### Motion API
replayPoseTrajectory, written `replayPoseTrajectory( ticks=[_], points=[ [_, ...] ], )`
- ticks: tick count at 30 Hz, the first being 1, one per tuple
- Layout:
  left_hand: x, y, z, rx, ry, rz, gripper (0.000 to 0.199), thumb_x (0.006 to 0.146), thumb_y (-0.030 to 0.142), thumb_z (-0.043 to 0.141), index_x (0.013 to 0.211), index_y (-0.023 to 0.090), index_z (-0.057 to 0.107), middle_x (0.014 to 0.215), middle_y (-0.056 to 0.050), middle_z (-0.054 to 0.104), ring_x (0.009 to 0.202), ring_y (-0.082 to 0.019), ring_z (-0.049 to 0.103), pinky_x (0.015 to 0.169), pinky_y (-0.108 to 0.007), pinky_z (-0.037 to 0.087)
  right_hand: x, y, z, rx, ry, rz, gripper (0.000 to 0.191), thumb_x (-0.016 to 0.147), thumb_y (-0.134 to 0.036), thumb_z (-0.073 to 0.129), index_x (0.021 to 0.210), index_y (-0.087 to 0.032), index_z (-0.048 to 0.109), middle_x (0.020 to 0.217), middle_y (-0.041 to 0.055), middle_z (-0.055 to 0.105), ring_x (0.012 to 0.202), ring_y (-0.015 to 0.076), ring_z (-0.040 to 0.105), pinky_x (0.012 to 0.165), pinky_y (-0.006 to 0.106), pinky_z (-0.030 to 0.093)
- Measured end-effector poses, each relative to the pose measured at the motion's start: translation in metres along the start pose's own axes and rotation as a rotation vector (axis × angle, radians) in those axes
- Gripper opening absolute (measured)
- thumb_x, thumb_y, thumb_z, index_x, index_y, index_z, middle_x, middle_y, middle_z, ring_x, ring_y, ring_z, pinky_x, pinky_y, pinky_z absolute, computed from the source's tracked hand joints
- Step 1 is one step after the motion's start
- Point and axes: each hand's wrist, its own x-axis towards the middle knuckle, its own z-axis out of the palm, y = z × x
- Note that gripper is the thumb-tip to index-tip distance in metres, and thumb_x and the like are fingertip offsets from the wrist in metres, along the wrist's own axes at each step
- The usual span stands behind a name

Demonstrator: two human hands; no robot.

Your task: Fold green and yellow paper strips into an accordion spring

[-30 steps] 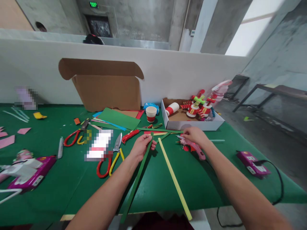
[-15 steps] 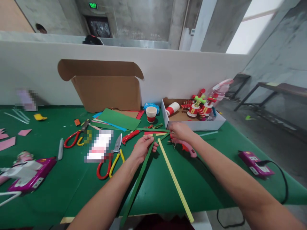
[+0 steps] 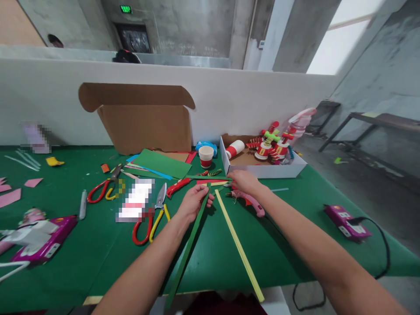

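Observation:
My left hand (image 3: pixel 194 203) pinches the upper end of a long green paper strip (image 3: pixel 187 253), which slants down past the table's front edge. My right hand (image 3: pixel 243 181) is closed, its fingertips at the right end of a second green paper strip (image 3: pixel 210 177) lying crosswise. Just below that hand lies a pink hot glue gun (image 3: pixel 251 202), its front partly hidden. Between my forearms, a pale yellow paper strip (image 3: pixel 239 245) stretches toward the front edge. Red and yellow paper pieces (image 3: pixel 213 182) lie behind my left fingertips.
Scissors (image 3: pixel 159 201) and a red-handled knife (image 3: pixel 179 187) lie left of my hands. Behind stand a paper cup (image 3: pixel 206 156), green paper sheets (image 3: pixel 164 164) and a white box (image 3: pixel 265 171) of red cup figures. A purple power strip (image 3: pixel 348 223) with a cable sits right.
My right hand has shifted slightly left, close to the crosswise green strip's end. My left hand keeps its pinch on the long green strip. The view has moved a little.

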Motion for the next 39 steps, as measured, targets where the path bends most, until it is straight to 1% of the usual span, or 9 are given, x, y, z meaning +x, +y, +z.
replayPoseTrajectory(
  ticks=[5, 10, 18, 20, 24, 28, 32, 35, 39],
  points=[
    [0.0, 0.003, -0.001, -0.01, 0.017, 0.005, 0.019, 0.076, 0.025, 0.068, 0.076, 0.017, 0.05, 0.058, -0.002, 0.066, 0.044, -0.01, 0.055, 0.047, -0.02, 0.043, -0.026, 0.019, 0.005, 0.197, -0.091, -0.064, 0.052, 0.071, -0.039, 0.07, 0.116, -0.016, 0.057, 0.107, 0.0099, 0.067, 0.092, 0.0231, 0.062, 0.073, 0.027, 0.043],
    [0.0, 0.002, 0.002, 0.001, 0.009, -0.026, 0.018, 0.077, 0.024, 0.066, 0.078, 0.017, 0.05, 0.058, -0.002, 0.066, 0.043, -0.01, 0.055, 0.045, -0.019, 0.043, -0.044, 0.019, 0.017, -0.002, -0.072, 0.04, 0.038, 0.068, -0.025, 0.062, 0.104, -0.013, 0.059, 0.099, 0.0126, 0.068, 0.091, 0.0266, 0.062, 0.072, 0.029, 0.039],
    [0.001, 0.002, -0.001, 0.017, 0.006, 0.006, 0.024, 0.073, 0.03, 0.07, 0.077, 0.017, 0.05, 0.058, -0.001, 0.065, 0.044, -0.01, 0.055, 0.046, -0.02, 0.043, -0.07, 0.03, 0.014, -0.067, -0.102, 0.265, 0.045, 0.072, -0.024, 0.06, 0.116, -0.011, 0.055, 0.107, 0.0172, 0.066, 0.101, 0.0303, 0.061, 0.076, 0.032, 0.039],
    [0.001, 0.003, -0.001, 0.025, 0.003, 0.008, 0.024, 0.072, 0.03, 0.07, 0.076, 0.017, 0.05, 0.058, -0.001, 0.065, 0.044, -0.01, 0.056, 0.045, -0.019, 0.042, -0.074, 0.031, 0.009, -0.046, -0.042, 0.307, 0.048, 0.074, -0.026, 0.061, 0.119, -0.012, 0.054, 0.112, 0.017, 0.064, 0.104, 0.0303, 0.059, 0.078, 0.032, 0.04],
    [0.004, 0.001, -0.001, 0.044, 0.031, 0.026, 0.023, 0.072, 0.03, 0.069, 0.076, 0.017, 0.05, 0.057, -0.001, 0.065, 0.043, -0.01, 0.055, 0.044, -0.019, 0.042, -0.061, 0.0, 0.003, 0.195, 0.1, 0.342, 0.028, 0.087, -0.028, 0.05, 0.11, -0.015, 0.059, 0.103, 0.0116, 0.068, 0.09, 0.0214, 0.063, 0.074, 0.027, 0.041],
    [0.006, 0.001, -0.005, 0.081, 0.068, 0.073, 0.024, 0.07, 0.031, 0.069, 0.074, 0.017, 0.05, 0.056, 0.0, 0.065, 0.043, -0.01, 0.055, 0.045, -0.019, 0.043, -0.031, -0.055, 0.011, 0.213, -0.029, 0.269, 0.02, 0.089, -0.02, 0.047, 0.092, -0.014, 0.066, 0.098, 0.0115, 0.071, 0.09, 0.0218, 0.065, 0.072, 0.027, 0.042],
    [0.006, 0.004, -0.007, 0.094, 0.077, 0.085, 0.024, 0.07, 0.031, 0.069, 0.075, 0.017, 0.05, 0.056, 0.001, 0.065, 0.043, -0.009, 0.055, 0.045, -0.019, 0.044, -0.014, -0.09, 0.023, 0.179, -0.081, 0.41, 0.029, 0.089, -0.033, 0.055, 0.106, -0.012, 0.063, 0.111, 0.0175, 0.068, 0.102, 0.0274, 0.065, 0.075, 0.03, 0.045],
    [0.004, 0.006, -0.006, 0.096, 0.069, 0.088, 0.021, 0.07, 0.029, 0.067, 0.076, 0.017, 0.051, 0.056, 0.001, 0.064, 0.042, -0.009, 0.055, 0.044, -0.019, 0.043, -0.021, -0.091, 0.023, 0.191, 0.0, 0.437, 0.031, 0.09, -0.039, 0.052, 0.107, -0.015, 0.062, 0.108, 0.0149, 0.069, 0.1, 0.0266, 0.065, 0.074, 0.031, 0.045],
    [0.001, 0.01, -0.003, 0.11, 0.082, 0.086, 0.019, 0.072, 0.028, 0.066, 0.076, 0.017, 0.051, 0.055, 0.001, 0.064, 0.042, -0.01, 0.055, 0.044, -0.019, 0.043, -0.056, -0.057, 0.013, 0.141, 0.143, 0.517, 0.026, 0.094, -0.036, 0.043, 0.105, -0.019, 0.059, 0.105, 0.0116, 0.068, 0.094, 0.0243, 0.065, 0.072, 0.031, 0.044]
  ],
)
